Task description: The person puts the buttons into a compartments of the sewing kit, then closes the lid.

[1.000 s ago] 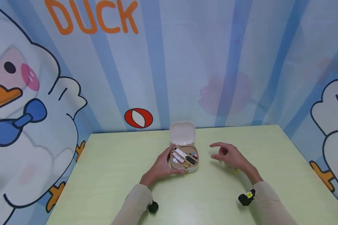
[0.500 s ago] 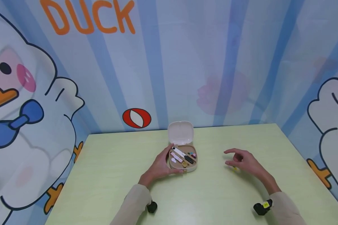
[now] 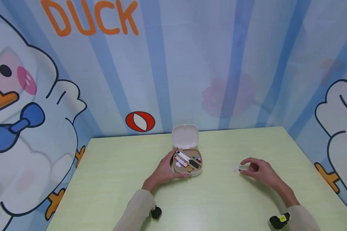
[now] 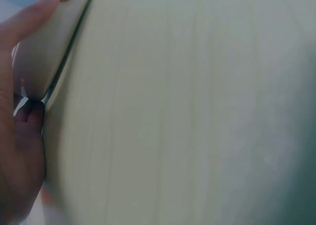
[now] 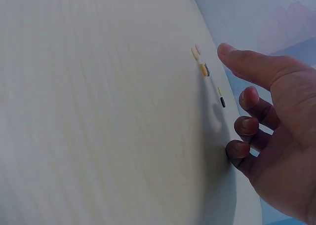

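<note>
My left hand grips the left and front sides of a small open sewing-kit-like case, whose pale lid stands up at the back. Inside lie a white-and-black stick-shaped tool, a pink-and-white piece, a gold round piece and several coloured bits. In the left wrist view my thumb lies along the case wall. My right hand hovers with thumb and forefinger apart, holding nothing, beside several small button-like discs. The right wrist view shows these discs beyond the thumb tip.
The pale green table runs back to a blue striped cloth backdrop with duck drawings on both sides. Black cameras are worn at both wrists.
My right hand has moved right, away from the case, to the far side of the small discs, which now show. My left hand keeps its grip on the case.
</note>
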Demonstrator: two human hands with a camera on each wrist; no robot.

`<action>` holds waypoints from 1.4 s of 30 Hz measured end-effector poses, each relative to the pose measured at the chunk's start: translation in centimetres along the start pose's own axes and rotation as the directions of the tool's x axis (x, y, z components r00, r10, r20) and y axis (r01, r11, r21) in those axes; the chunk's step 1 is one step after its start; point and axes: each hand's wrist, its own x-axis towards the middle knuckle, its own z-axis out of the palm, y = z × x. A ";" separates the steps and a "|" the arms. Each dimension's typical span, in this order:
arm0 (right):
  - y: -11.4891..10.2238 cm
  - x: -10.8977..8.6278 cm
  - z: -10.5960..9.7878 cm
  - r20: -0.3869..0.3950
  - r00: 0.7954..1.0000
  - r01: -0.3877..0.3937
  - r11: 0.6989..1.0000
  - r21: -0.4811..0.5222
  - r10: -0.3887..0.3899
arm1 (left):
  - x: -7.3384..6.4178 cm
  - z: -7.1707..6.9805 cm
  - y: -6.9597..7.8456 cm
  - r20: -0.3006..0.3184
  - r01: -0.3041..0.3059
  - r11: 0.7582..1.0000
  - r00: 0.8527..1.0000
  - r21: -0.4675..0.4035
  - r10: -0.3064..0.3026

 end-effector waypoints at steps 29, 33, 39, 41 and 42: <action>0.5 -0.7 1.0 -0.047 0.998 0.045 0.994 -0.102 -0.050 | 0.0 -0.1 0.2 0.002 0.013 0.999 1.000 0.052 -0.013; 0.6 -0.7 1.0 -0.056 0.997 0.044 0.994 -0.098 -0.049 | 0.0 -0.1 0.2 0.002 0.013 0.998 1.000 0.053 -0.013; 0.2 -0.7 0.9 -0.034 0.999 0.003 0.997 -0.073 -0.005 | 0.0 -0.1 0.3 0.002 0.013 0.999 1.000 0.051 -0.013; 0.1 -0.7 0.9 -0.027 1.000 -0.009 0.997 -0.074 0.007 | 0.0 -0.1 0.3 0.003 0.014 0.999 1.000 0.049 -0.014; 0.1 -0.7 0.9 -0.025 1.000 -0.013 0.997 -0.074 0.011 | -0.1 -0.1 0.3 0.003 0.015 0.999 1.000 0.046 -0.015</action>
